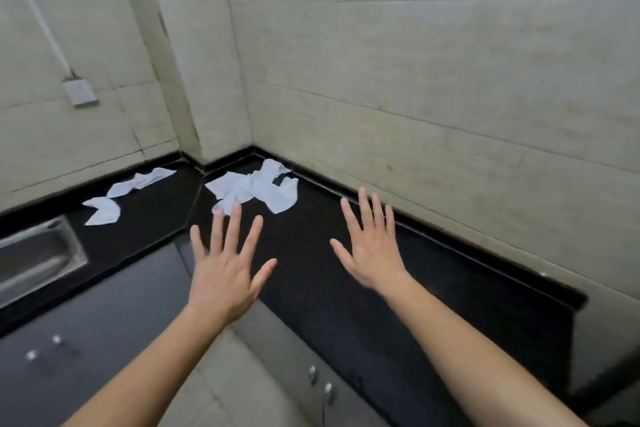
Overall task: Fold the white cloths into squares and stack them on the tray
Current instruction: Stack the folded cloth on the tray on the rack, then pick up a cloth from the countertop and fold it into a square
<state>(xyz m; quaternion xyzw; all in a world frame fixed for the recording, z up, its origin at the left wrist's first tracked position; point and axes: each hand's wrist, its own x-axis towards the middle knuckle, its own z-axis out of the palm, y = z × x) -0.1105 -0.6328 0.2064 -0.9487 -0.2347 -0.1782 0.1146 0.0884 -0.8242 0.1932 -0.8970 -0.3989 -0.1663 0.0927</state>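
Crumpled white cloths lie on a black countertop [311, 253] that wraps a wall corner. One heap of cloths [254, 189] sits in the corner. Two more cloths lie to the left: one [104, 211] near the sink and one [140, 180] against the wall. My left hand [225, 260] is held out with fingers spread, fingertips just short of the heap, holding nothing. My right hand [372, 246] is spread the same way over the bare counter to the right. No tray is in view.
A steel sink [38, 256] is set into the counter at the far left. Tiled walls close in behind and to the right. Dark cabinet doors with small knobs [320, 381] run below the counter. A wall socket [80, 91] sits at upper left.
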